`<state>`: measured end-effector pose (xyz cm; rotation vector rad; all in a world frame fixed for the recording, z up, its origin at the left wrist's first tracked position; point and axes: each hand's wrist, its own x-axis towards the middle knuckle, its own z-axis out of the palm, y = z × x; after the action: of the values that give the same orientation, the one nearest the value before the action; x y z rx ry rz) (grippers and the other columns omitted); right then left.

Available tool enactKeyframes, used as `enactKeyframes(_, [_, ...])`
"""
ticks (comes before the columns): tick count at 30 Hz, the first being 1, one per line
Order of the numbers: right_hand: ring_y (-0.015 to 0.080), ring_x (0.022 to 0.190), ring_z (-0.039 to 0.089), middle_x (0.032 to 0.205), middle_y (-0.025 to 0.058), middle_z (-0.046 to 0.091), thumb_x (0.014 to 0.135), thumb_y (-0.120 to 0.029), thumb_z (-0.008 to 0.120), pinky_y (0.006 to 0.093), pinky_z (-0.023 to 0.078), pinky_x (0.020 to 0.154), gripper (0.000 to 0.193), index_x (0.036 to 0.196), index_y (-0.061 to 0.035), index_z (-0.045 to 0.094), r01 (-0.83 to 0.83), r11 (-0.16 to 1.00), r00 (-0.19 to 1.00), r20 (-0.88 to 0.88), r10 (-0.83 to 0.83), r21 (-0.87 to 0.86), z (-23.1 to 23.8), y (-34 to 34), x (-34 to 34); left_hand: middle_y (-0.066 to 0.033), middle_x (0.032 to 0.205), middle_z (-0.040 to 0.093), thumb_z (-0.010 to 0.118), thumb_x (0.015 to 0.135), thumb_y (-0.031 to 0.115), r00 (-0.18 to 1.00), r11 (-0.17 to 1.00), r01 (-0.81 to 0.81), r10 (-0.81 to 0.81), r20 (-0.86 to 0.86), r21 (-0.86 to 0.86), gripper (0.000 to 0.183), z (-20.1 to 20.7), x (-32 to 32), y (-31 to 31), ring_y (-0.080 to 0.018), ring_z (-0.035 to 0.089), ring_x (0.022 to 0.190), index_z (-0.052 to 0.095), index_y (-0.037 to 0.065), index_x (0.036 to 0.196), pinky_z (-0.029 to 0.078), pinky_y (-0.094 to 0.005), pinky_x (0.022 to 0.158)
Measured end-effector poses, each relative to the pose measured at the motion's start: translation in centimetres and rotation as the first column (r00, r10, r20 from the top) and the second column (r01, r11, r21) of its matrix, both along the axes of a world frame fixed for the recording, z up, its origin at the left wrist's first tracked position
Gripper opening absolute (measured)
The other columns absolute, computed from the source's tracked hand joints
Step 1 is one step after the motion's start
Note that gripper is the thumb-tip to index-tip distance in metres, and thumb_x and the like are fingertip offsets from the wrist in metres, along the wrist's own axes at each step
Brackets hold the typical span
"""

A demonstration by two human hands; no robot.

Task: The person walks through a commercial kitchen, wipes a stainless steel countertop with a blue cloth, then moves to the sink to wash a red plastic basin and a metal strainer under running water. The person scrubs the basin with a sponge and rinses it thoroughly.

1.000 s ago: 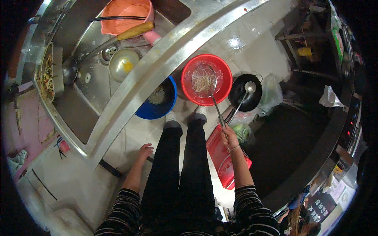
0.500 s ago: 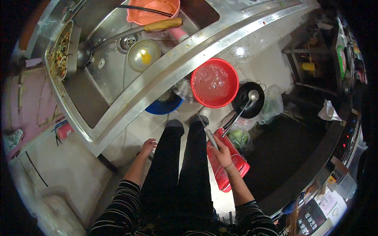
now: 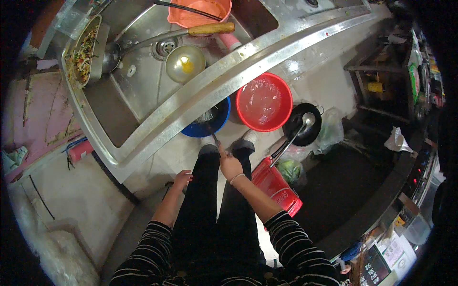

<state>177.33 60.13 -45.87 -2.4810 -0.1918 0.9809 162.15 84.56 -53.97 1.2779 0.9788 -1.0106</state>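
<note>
My right hand (image 3: 231, 165) is closed round the handle of a long-handled tool (image 3: 215, 137). The tool points forward over a blue basin (image 3: 225, 117) on the floor, partly hidden under the sink's front edge. Its far end is blurred, so I cannot make out its kind. Beside my left leg hangs my left hand (image 3: 182, 179), empty, its fingers loosely apart. Right of the blue basin stands a red bucket (image 3: 290, 107) of rippling water.
The steel sink (image 3: 157, 112) ahead holds a bowl (image 3: 185, 65), a wooden-handled ladle (image 3: 210, 28) and an orange basin (image 3: 195, 20). A tray of food scraps (image 3: 82, 59) leans at its left. On the right are a black wok (image 3: 305, 136) with a ladle and a red crate (image 3: 274, 183).
My right hand has swung left and forward with the tool, from over the red crate to the blue basin. My left hand has hardly moved. The view has shifted slightly.
</note>
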Motion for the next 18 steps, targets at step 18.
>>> enactKeyframes(18, [0.0068, 0.037, 0.029, 0.055, -0.0039, 0.035, 0.093, -0.019, 0.046, 0.0202, 0.023, 0.031, 0.012, 0.097, -0.008, 0.051, 0.962, -0.271, -0.047, -0.983, -0.18, 0.004, 18.1, -7.3, -5.0, -0.0051, 0.092, 0.064, 0.052, 0.085, 0.015, 0.974, 0.979, -0.199, 0.192, 0.12, 0.043, 0.025, 5.9, 0.2, 7.5, -0.0134, 0.06, 0.073, 0.055, 0.011, 0.11, 0.042, -0.0237, 0.055])
